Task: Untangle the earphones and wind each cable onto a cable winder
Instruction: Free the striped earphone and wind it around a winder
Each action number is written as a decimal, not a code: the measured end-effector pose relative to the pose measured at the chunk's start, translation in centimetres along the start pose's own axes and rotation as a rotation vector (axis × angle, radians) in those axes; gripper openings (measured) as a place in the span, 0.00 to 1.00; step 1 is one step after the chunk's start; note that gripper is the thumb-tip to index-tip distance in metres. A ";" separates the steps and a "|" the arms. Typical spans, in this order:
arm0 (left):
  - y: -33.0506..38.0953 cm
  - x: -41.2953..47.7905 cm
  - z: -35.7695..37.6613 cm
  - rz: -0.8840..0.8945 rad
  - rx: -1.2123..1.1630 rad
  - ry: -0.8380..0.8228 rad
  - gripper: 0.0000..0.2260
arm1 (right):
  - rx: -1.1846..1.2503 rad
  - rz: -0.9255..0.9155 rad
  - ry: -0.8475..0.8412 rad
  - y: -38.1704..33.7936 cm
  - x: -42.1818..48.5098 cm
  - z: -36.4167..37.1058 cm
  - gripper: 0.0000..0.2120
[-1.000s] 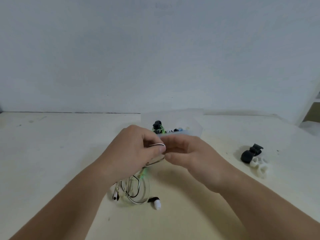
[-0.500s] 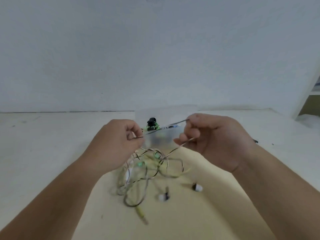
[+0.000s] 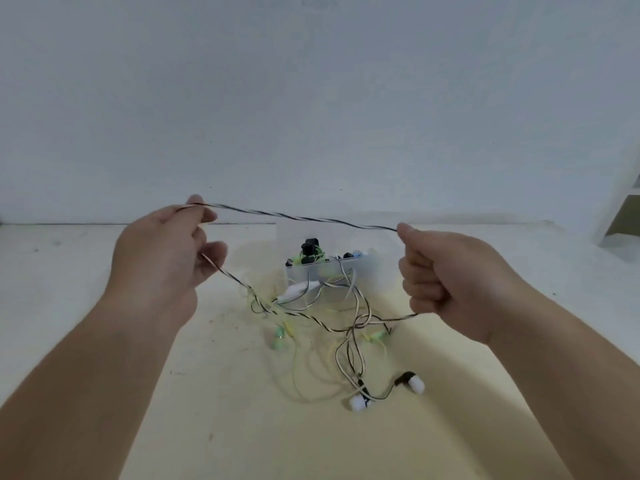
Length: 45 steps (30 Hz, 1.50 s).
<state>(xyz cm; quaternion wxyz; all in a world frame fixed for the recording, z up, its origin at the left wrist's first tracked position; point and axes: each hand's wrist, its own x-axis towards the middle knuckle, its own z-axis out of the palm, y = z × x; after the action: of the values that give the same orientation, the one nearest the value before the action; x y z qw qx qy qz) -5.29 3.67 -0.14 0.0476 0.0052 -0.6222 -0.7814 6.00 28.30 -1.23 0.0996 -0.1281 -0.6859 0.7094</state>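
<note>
A second ago the two hands were nearly touching over a tight bundle of wire; now they stand well apart, and a length of the black-and-white striped earphone cable [image 3: 294,216] runs almost straight between them in the air. The left hand [image 3: 162,268] pinches that cable between thumb and fingertips at its top, and a second run of the cable leaves below its curled fingers. The right hand [image 3: 446,275] is curled into a fist round the cable, which goes in at the thumb and comes out beneath the little finger. Below and between the hands the bundle has opened into a loose hanging snarl, where the striped cable is crossed with a pale yellow-green earphone cable [image 3: 308,379]. The black earbuds with white tips [image 3: 414,382] now lie low over the cream table [image 3: 225,427], nearer the person than before. Behind the snarl stands a translucent plastic box [image 3: 367,271] with a black cable winder [image 3: 310,251] in it. Judging by this, the untangling has only begun: one stretch is drawn clear, the two cables are not yet parted, and no winding has started.
</note>
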 end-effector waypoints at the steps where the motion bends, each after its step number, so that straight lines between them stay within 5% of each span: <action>1: 0.1 -0.2 0.0 -0.016 0.011 -0.018 0.11 | -0.023 0.020 -0.037 0.2 0.0 0.1 0.23; 4: 0.4 -0.7 0.1 -0.032 0.016 -0.050 0.19 | 0.072 0.019 -0.073 0.1 -0.2 0.2 0.23; 7: -0.2 -0.6 -0.1 0.198 0.237 0.093 0.25 | 0.192 -0.061 0.065 -0.7 -0.2 -0.4 0.23; 13: -0.7 -0.4 -0.3 0.525 0.640 0.289 0.17 | 0.067 -0.223 0.323 -1.1 -0.5 -0.9 0.23; 15: -0.4 -0.7 0.1 0.314 0.362 0.211 0.24 | -0.015 -0.232 0.324 -1.0 -0.4 -0.8 0.24; 18: 0.7 -1.2 0.3 -0.240 -0.119 -0.070 0.32 | -0.183 -0.230 0.236 -0.8 -0.3 -0.9 0.25; 20: 0.7 -0.9 -0.1 -0.284 -0.095 -0.148 0.28 | -0.353 -0.252 0.156 -0.8 -0.5 -1.2 0.24; 25: 0.0 0.4 -1.6 0.298 0.497 0.195 0.13 | -0.802 -0.191 -0.065 -1.4 -1.2 -2.4 0.08; 28: 0.0 1.2 -2.6 0.415 0.661 0.314 0.05 | -0.995 -0.112 -0.114 -1.1 -1.0 -2.6 0.07; 36: -0.1 1.6 -3.2 0.579 0.842 0.395 0.07 | -1.102 -0.181 0.248 -0.8 0.0 -3.2 0.08; 38: 0.2 1.3 -3.1 0.552 0.850 0.379 0.07 | -1.004 -0.202 0.284 -0.7 0.1 -3.0 0.09; 40: 0.7 0.4 -2.4 0.456 0.806 0.272 0.05 | -0.543 -0.193 0.185 -0.8 -0.1 -2.3 0.10; 42: 0.1 0.0 -1.5 0.323 0.788 0.035 0.04 | -0.015 -0.164 -0.022 -1.0 -0.5 -1.1 0.11; 45: -1.2 -1.4 0.1 0.215 0.783 -0.302 0.15 | 0.162 -0.133 -0.187 -1.0 -0.9 0.0 0.12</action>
<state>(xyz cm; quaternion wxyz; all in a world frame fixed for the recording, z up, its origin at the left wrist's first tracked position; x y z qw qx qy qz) -3.97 4.14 -1.34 0.0318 -0.1563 -0.8687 -0.4690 6.78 28.06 -0.19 0.0918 -0.0073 -0.6396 0.7631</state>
